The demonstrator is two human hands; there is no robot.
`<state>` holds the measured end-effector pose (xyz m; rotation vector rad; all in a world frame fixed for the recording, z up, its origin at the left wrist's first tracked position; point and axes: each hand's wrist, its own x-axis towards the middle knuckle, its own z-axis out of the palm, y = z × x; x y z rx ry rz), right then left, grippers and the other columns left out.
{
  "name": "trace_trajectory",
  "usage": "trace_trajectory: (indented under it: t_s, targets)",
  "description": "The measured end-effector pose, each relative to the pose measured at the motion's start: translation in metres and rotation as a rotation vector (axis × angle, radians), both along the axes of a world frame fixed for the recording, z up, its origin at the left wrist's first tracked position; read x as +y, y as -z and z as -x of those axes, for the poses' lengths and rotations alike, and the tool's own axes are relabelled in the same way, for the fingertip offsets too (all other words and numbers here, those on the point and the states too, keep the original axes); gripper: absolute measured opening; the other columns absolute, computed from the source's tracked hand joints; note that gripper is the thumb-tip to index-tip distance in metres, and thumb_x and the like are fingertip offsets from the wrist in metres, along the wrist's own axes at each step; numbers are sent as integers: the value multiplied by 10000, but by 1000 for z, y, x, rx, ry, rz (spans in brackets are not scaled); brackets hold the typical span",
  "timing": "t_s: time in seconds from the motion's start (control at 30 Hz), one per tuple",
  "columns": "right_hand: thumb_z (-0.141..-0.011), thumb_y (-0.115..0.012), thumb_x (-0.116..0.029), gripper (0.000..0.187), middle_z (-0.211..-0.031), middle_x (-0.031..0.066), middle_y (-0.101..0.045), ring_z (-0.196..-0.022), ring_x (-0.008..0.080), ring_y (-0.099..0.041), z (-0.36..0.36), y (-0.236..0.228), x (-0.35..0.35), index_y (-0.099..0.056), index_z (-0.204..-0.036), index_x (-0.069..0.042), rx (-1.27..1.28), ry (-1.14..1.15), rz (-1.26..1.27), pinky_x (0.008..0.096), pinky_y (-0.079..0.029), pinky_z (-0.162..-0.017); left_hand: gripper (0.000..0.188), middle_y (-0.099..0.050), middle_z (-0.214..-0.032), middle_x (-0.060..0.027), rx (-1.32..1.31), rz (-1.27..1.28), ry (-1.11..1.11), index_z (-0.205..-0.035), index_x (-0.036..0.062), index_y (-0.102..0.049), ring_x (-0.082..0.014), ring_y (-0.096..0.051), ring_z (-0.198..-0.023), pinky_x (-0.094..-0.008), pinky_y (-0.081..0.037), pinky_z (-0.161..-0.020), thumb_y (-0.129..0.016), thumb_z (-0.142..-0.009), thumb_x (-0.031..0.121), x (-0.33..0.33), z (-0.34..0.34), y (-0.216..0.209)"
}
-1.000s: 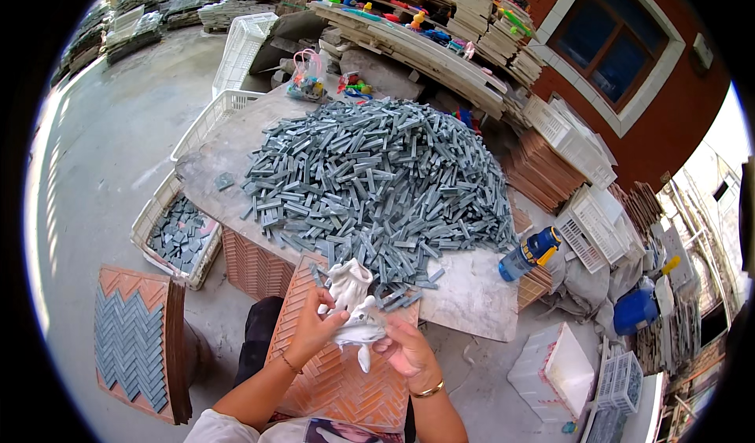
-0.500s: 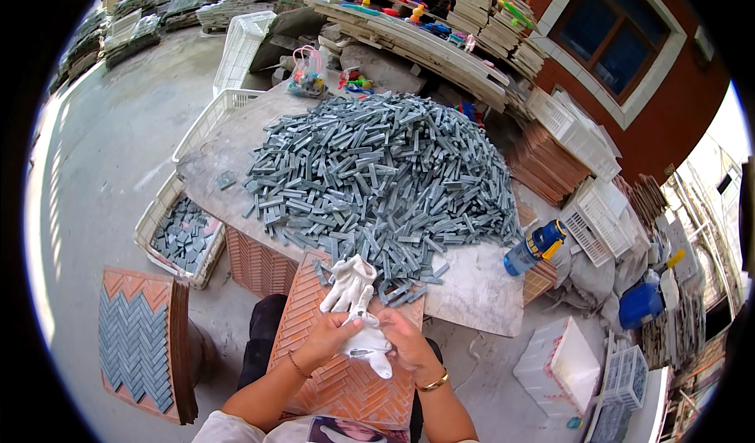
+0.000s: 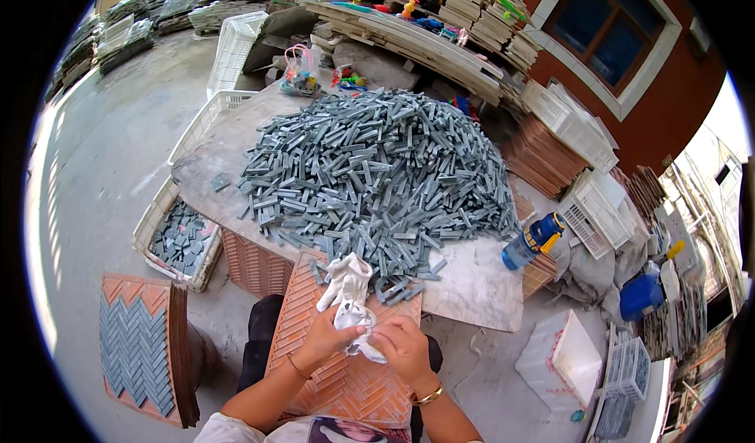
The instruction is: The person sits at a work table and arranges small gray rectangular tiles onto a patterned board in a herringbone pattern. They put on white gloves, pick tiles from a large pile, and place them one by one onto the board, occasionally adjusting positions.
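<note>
A crumpled white work glove (image 3: 355, 315) is pinched between my two hands. My left hand (image 3: 324, 338) grips its left side with thumb and fingers closed, while my right hand (image 3: 401, 345) has its fingers closed on the right side. Just beyond lies a second white glove (image 3: 346, 276), touching the first. Under my hands an orange herringbone-grooved tile mould (image 3: 314, 376) rests across my lap. Its far end meets a large heap of grey stone strips (image 3: 377, 175), some of them lying on the mould's edge.
The heap sits on a stone-topped table (image 3: 472, 286); a blue bottle (image 3: 533, 240) stands at its right. On the left are a crate of grey chips (image 3: 208, 254) and a stack of moulds, its top one partly filled with strips (image 3: 138, 348). A white box (image 3: 550, 364) stands right.
My right hand has closed in on the held glove, and the glove is now more bunched and turned. The other glove has shifted slightly. The whole view has moved a little.
</note>
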<state>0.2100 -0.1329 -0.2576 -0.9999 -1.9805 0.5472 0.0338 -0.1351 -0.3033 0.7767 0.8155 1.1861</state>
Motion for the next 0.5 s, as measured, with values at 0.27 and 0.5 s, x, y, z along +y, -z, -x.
trace_trajectory:
  t_s: [0.27,0.5]
  targets:
    - [-753,-704,-35,111,-798,65,-603,-690,175,-591,7,7,-1,-646,-847,-20,4,46,92,285,-479,-604,251,-633,-885,-6,64,-59,-15,-1029,12,-614,-79,-578,-786,-237,-480,-682,-692,-837,153,-2,-4,-1]
    - [-788,-649,-11,43,-797,-12,-583,-693,53,-518,-6,22,4,-623,-821,-19,490,-16,522,204,-426,-625,207,-629,-865,4,310,-176,-98,-982,-8,-634,-76,-553,-768,-246,-464,-684,-657,-857,155,3,3,10]
